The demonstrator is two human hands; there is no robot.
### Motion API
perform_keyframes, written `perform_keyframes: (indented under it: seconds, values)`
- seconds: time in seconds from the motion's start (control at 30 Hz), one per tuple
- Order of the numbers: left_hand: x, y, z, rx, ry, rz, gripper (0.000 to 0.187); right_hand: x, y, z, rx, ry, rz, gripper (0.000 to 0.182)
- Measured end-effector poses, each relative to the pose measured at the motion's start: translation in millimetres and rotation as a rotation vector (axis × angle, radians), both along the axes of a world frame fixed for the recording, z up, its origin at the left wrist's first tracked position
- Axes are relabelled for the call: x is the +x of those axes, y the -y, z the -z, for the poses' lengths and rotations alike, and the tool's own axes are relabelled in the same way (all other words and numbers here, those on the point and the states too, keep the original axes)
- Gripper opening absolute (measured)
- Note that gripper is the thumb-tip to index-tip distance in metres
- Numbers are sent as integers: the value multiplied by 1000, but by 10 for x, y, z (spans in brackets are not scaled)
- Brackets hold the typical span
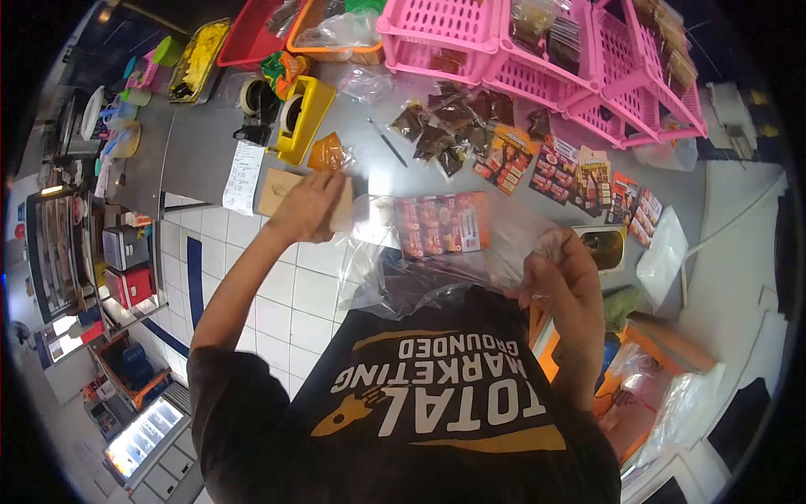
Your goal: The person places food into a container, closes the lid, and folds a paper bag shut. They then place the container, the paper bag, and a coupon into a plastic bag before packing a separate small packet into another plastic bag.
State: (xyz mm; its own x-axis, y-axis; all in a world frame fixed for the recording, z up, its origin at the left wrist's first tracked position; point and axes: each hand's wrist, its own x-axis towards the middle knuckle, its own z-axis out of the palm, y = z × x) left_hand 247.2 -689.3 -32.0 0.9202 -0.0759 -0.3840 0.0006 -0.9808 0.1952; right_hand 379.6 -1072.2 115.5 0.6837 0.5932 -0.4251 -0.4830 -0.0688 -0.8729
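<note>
My left hand (309, 208) grips a small brown cardboard box (274, 186) near the table edge, its fingers over the top and the thumb hidden. My right hand (567, 273) is closed in a pinch on the gathered edge of a clear plastic bag (516, 239). The bag spreads in front of my chest. Through it shows an orange and red printed card (442, 225) with rows of product pictures. Just beyond the box lies an orange-brown sachet (330, 153). A printed paper slip (243, 176) sits to the left of the box.
A yellow tape dispenser (306, 118) stands behind the box. A pen (387, 143), dark sachets (441, 134) and printed cards (508, 155) lie on the metal table. Pink baskets (441, 29) line the back. At right is an open metal container (606, 248).
</note>
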Motion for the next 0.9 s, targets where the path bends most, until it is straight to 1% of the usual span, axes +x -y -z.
perform_keyframes:
  seconds: [0.03,0.1,0.17,0.2,0.23,0.3,0.33,0.37,0.4,0.43,0.5,0.57,0.63,0.67,0.77,0.83,0.9]
  values:
    - [50,93,-317,-48,11,-104,91,24,-1,-8,8,-4,-5,18]
    - [45,199,-886,-97,117,-218,94,53,-1,-33,23,-17,-19,20]
    - [101,372,-1659,-167,219,-172,96,58,22,18,8,-28,-24,21]
    - [122,503,-2026,-188,223,-141,97,64,29,41,2,-31,-31,21]
    - [155,657,-2289,-209,229,-113,97,73,29,54,19,-33,-46,21]
    - [256,1002,-2466,-485,246,-91,99,87,28,73,53,-40,-87,21]
    - [330,1139,-2416,-544,210,-5,96,93,28,69,59,-31,-89,20]
    - [412,1311,-2273,-603,235,29,94,104,22,55,66,-20,-91,20]
    - [510,1473,-2105,-597,83,-39,98,112,16,50,75,-8,-92,19]
    - [558,1599,-1857,-574,131,-53,98,114,15,68,57,7,-63,19]
    - [681,1781,-1344,-373,20,-143,100,98,25,122,19,30,4,19]
    - [685,1810,-724,-162,5,-126,98,96,33,142,30,30,1,19]
    - [549,1771,-190,-94,72,-103,99,90,43,140,46,30,-10,19]
    - [504,1728,-83,-58,106,-94,99,88,35,131,62,29,-20,19]
    - [331,1595,-338,-142,331,-32,93,45,-17,127,85,32,-11,18]
    - [215,1418,-894,-597,243,-94,79,57,-46,115,76,70,-13,19]
    - [-7,981,-1335,-1141,140,-235,57,55,-57,131,66,82,6,18]
